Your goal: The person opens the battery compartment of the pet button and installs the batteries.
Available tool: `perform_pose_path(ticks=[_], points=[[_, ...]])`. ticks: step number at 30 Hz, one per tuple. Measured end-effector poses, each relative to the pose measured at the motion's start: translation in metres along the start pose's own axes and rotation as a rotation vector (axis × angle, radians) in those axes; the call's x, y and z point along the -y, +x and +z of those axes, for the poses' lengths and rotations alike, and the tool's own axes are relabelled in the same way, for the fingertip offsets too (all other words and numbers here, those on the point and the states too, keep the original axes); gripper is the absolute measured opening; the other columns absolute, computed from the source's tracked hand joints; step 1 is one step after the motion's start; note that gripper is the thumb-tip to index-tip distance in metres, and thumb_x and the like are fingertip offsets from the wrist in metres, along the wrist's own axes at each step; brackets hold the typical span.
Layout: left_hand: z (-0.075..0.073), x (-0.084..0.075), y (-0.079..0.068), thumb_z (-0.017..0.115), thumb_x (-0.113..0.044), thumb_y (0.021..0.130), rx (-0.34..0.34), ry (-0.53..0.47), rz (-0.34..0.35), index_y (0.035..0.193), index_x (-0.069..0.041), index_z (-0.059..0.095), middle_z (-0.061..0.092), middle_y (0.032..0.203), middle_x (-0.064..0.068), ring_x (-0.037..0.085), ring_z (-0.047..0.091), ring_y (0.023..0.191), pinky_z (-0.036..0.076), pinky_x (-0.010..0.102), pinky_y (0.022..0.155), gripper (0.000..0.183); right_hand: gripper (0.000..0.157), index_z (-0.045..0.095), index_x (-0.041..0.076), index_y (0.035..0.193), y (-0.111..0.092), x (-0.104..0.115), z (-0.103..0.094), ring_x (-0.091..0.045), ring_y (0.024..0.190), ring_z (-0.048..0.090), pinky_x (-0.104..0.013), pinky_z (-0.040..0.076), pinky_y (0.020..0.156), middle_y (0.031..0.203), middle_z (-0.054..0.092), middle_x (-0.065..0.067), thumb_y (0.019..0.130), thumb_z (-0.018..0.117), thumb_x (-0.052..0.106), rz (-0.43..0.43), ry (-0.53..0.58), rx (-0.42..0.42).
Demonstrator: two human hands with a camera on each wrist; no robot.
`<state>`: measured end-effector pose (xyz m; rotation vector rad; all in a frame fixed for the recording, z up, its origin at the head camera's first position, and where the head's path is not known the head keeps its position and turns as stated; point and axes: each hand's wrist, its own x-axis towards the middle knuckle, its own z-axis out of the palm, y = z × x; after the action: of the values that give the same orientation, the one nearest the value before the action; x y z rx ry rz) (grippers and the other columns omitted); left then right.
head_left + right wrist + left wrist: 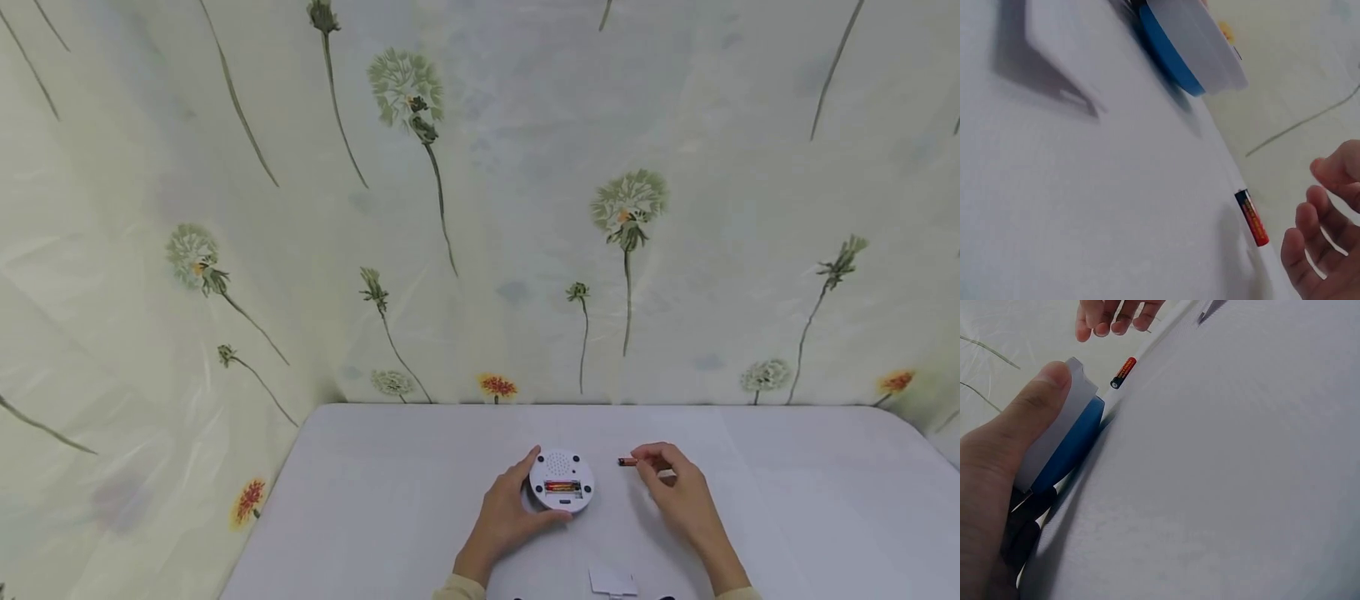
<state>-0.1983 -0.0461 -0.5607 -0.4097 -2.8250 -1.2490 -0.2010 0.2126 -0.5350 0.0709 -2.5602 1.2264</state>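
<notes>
A round white device point(558, 463) with a blue lower part point(1072, 444) lies with its battery side up, showing speaker holes and small black feet. Its uncovered compartment holds red-and-black batteries point(562, 487). My left hand point(507, 510) grips the device by its left side, thumb along the near edge. To the right, a loose red-and-black battery point(1252, 217) lies on the table. My right hand point(678, 492) hovers beside it, fingers loosely bent; in both wrist views a gap shows between fingertips and battery.
A small white flat piece point(612, 581) stands near the front, and its tilted panel point(1060, 44) looms large in the right wrist view. The white table point(375, 483) ends at the back against a flower-patterned curtain point(517, 208).
</notes>
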Motion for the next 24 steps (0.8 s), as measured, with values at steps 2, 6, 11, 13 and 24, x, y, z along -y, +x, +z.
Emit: perform_pose_path(ticks=[2, 6, 11, 13, 24], points=[[0.000, 0.001, 0.000, 0.069, -0.071, 0.063, 0.002, 0.000, -0.003, 0.147, -0.035, 0.028, 0.045, 0.146, -0.003, 0.021, 0.048, 0.129, 0.043, 0.043, 0.103, 0.101, 0.015, 0.064, 0.016, 0.103, 0.001, -0.004, -0.001, -0.001, 0.085, 0.053, -0.017, 0.047, 0.069, 0.097, 0.063, 0.001, 0.092, 0.056, 0.011, 0.001, -0.005, 0.008], [0.000, 0.001, 0.000, 0.069, -0.070, 0.063, -0.006, 0.003, 0.001, 0.147, -0.035, 0.028, 0.046, 0.146, -0.003, 0.021, 0.049, 0.129, 0.043, 0.044, 0.102, 0.100, 0.028, 0.062, 0.014, 0.116, 0.003, -0.008, 0.000, -0.018, 0.105, 0.051, -0.028, 0.044, 0.082, 0.114, 0.058, -0.006, 0.089, 0.056, 0.007, -0.016, -0.065, 0.069], [0.000, 0.001, 0.000, 0.068, -0.072, 0.063, -0.004, 0.006, -0.005, 0.147, -0.036, 0.028, 0.046, 0.145, -0.004, 0.020, 0.049, 0.128, 0.043, 0.044, 0.102, 0.100, 0.041, 0.055, 0.007, 0.131, 0.003, -0.011, 0.002, -0.037, 0.119, 0.042, -0.050, 0.041, 0.090, 0.129, 0.050, -0.019, 0.090, 0.060, 0.012, -0.049, -0.104, 0.121], [0.000, 0.001, -0.001, 0.067, -0.073, 0.062, 0.003, 0.007, -0.014, 0.147, -0.038, 0.027, 0.045, 0.146, -0.005, 0.019, 0.048, 0.129, 0.043, 0.043, 0.103, 0.100, 0.044, 0.054, 0.004, 0.131, 0.002, -0.013, 0.003, -0.041, 0.118, 0.041, -0.055, 0.038, 0.092, 0.129, 0.049, -0.023, 0.089, 0.061, 0.011, -0.066, -0.112, 0.121], [0.001, 0.002, 0.000, 0.067, -0.072, 0.063, -0.005, 0.016, 0.009, 0.148, -0.035, 0.028, 0.046, 0.145, -0.005, 0.018, 0.049, 0.128, 0.044, 0.042, 0.102, 0.101, 0.043, 0.057, 0.002, 0.128, 0.000, -0.018, 0.007, -0.042, 0.118, 0.039, -0.059, 0.034, 0.093, 0.126, 0.051, -0.021, 0.085, 0.064, 0.006, -0.120, -0.204, 0.142]])
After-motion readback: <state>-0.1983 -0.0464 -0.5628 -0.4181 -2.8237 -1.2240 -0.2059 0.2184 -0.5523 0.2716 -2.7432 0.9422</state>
